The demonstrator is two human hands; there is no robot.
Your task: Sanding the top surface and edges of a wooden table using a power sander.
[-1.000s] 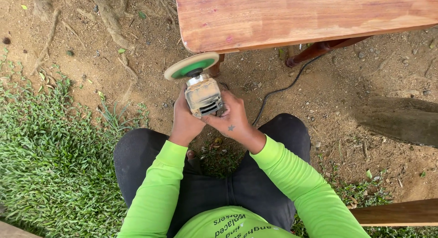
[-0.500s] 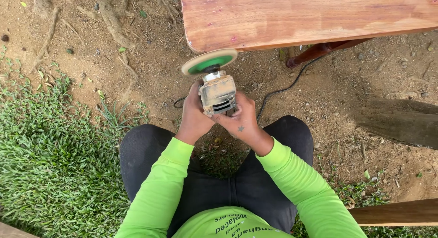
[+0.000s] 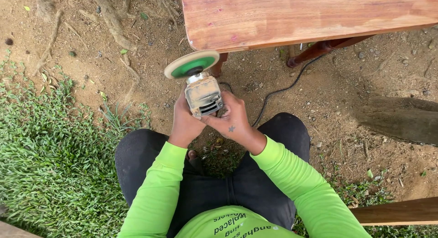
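1. A person in bright green sleeves (image 3: 159, 188) and dark trousers (image 3: 219, 183) crouches over bare ground, seen from the head camera looking down past the knees.
2. The left hand (image 3: 185, 124) is clenched around the left side of an angle grinder (image 3: 203, 94), fingers wrapped behind the body of the tool and out of sight.
3. The right hand (image 3: 232, 121) grasps the same tool from the right and rear, thumb laid along the casing near its vents; a small star mark shows on the back of the hand.
4. The angle grinder is held in the air in front of the knees, clear of the ground, its round disc (image 3: 191, 64) with a green centre tilted and facing up toward the camera.
5. The disc's far rim sits just below the near edge of the wooden surface (image 3: 310, 17); whether it touches the wood cannot be told.
6. A black power cord (image 3: 273, 94) runs from behind the right hand across the dirt toward a reddish turned leg (image 3: 319, 49) under the surface.
7. Left of the hands, open dirt (image 3: 91, 60) gives way to grass (image 3: 45, 151), with tree roots (image 3: 114, 23) beyond.
8. To the right, the ground is loose soil with pebbles, bordered by a weathered log (image 3: 397, 117) and, nearer, a wooden plank (image 3: 397, 210).
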